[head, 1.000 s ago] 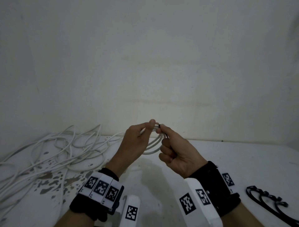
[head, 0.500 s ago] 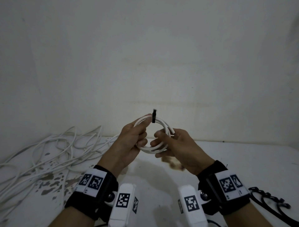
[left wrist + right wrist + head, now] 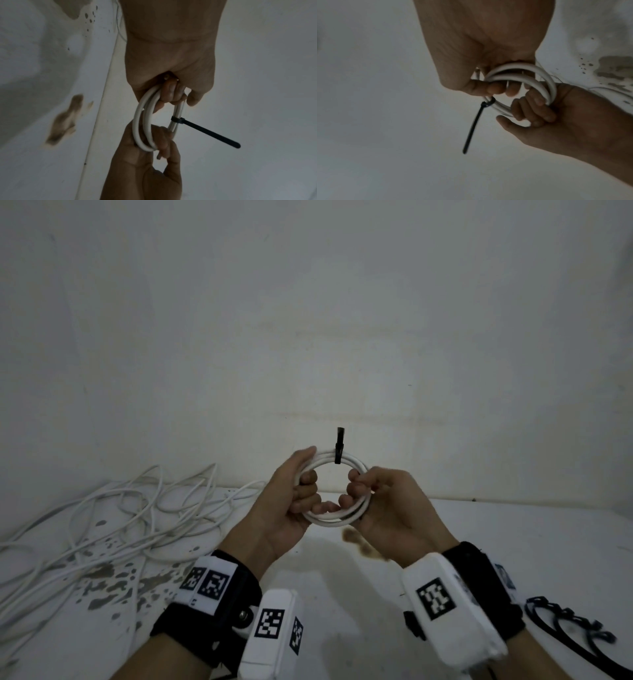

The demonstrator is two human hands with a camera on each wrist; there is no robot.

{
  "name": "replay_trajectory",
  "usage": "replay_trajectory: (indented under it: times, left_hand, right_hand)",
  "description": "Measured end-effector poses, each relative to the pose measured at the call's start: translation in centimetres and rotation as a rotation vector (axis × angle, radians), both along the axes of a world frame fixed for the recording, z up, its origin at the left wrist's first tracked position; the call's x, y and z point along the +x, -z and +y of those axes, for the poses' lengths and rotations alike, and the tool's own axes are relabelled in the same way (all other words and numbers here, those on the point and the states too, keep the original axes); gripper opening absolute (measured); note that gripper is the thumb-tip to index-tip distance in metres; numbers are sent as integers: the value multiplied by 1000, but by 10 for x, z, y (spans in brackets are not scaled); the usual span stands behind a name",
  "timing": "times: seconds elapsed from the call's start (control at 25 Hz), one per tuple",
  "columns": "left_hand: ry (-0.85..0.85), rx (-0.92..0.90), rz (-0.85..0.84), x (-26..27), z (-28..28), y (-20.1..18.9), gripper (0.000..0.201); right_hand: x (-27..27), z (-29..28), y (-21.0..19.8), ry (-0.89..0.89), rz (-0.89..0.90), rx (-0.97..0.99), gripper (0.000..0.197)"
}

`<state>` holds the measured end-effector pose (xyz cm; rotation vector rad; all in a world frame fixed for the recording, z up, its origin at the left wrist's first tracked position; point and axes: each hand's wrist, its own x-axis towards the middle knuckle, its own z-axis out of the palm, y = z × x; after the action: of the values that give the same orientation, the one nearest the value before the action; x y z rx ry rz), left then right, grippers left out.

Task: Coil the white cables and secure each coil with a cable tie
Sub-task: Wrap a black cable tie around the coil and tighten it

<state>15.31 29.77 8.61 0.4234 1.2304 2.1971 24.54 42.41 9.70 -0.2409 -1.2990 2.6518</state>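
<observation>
Two hands hold one white cable coil [image 3: 337, 510] in the air above the desk [image 3: 513, 542], in front of the pale wall [image 3: 308, 320]. The left hand [image 3: 284, 508] grips the coil's left side — fingers curled through the ring, thumb laid along its upper arc. The right hand [image 3: 390, 508] grips the right side, its fingers curled around the strands from inside the ring. The coil stands nearly upright between the two hands.

A black cable tie [image 3: 339, 450] is cinched around the strands at the top of the coil, between the two grips; its free tail points straight up. In the left wrist view the cable tie [image 3: 202, 131] projects sideways away from the coil [image 3: 145, 121].

Both forearms rise from the lower edge of the head view, wrists bent toward each other, each with a black strap carrying white marker blocks.

Loose white cables [image 3: 102, 525] lie tangled on the desk at left, well apart from the coil. Spare black cable ties [image 3: 575, 628] lie on the desk at lower right.
</observation>
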Motion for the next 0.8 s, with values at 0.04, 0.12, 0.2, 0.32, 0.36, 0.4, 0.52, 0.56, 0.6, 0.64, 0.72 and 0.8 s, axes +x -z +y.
replay_trajectory:
  times: [0.04,0.12,0.2,0.32,0.36,0.4,0.52,0.56,0.6,0.64,0.72,0.8]
  left_hand:
    - [-12,0,-17,1,1,-2,48]
    - [-27,-24,-9,4,2,-6,46]
    - [-34,-43,20,6,2,-9,42]
    - [-24,-25,30,6,1,-10,40]
    - [-20,-23,27,6,1,-11,39]
    - [-18,-15,24,5,0,-11,39]
    - [-28,18,6,2,-2,-12,38]
    - [-32,23,6,2,-2,-12,37]
    - [-35,22,7,2,-2,-11,37]
    - [-35,17,8,2,-2,-10,36]
    - [-21,-19,37,0,-6,-9,35]
    - [23,-74,105,-2,-10,-8,35]
  right_hand:
    - [1,-3,-2,12,22,-74,13]
    - [0,-10,-2,59,11,-108,30]
    - [-5,-16,0,142,-23,-76,46]
    - [-11,-23,2,233,-15,-11,48]
    - [-11,-25,3,247,-8,1,47]
    - [-11,-25,5,250,0,13,45]
    - [-10,-24,7,206,40,38,41]
    - [-10,-24,8,184,57,48,41]
    - [-9,-22,10,163,70,59,40]
    - [-9,-20,13,138,72,71,40]
    - [-6,-10,13,76,43,104,38]
    - [-1,1,6,14,-3,187,29]
